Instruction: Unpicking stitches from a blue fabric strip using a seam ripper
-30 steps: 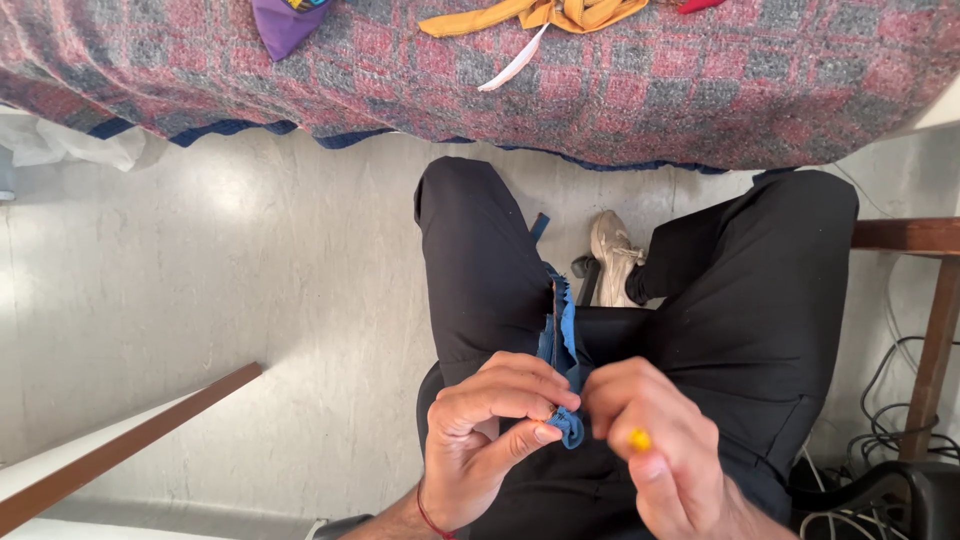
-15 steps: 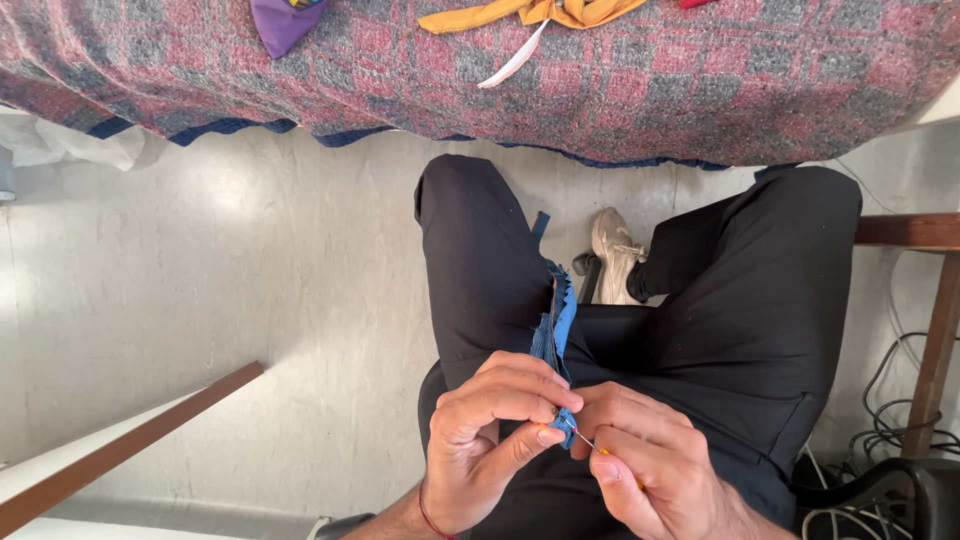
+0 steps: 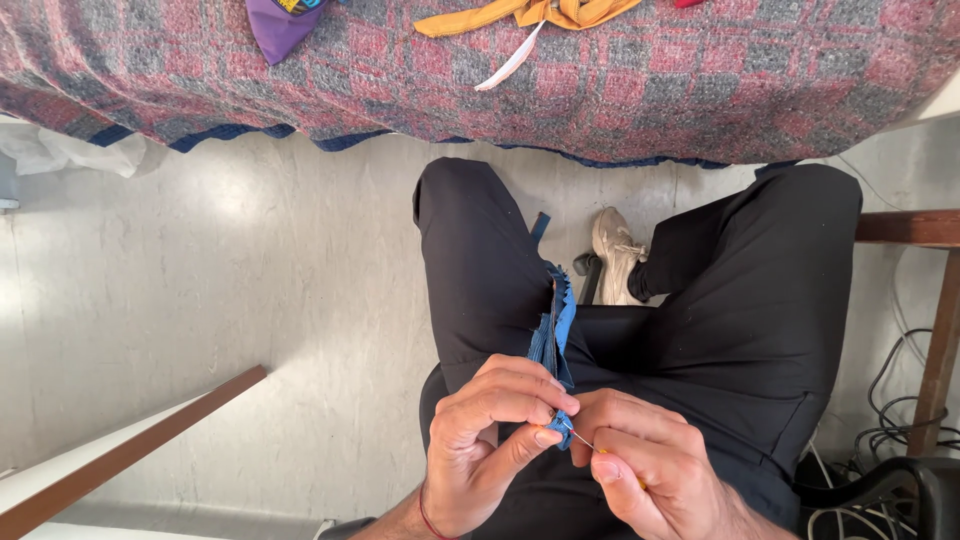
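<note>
Blue fabric strip (image 3: 553,335) above the lap is pinched in the left hand (image 3: 490,430), the right hand's (image 3: 640,470) fingers gripping a needle (image 3: 578,438) mid-stitch, most of its length apparently unsewn.

legs: wore plain black trousers (image 3: 740,340), loose, creased at the knees | foot: wore a pale off-white lace-up shoe (image 3: 615,255), worn-looking | left wrist: carried a thin red thread band (image 3: 428,520) | forearms: were bare, no sleeves in view | left hand (image 3: 495,435) and right hand (image 3: 645,470): were ungloved
</note>
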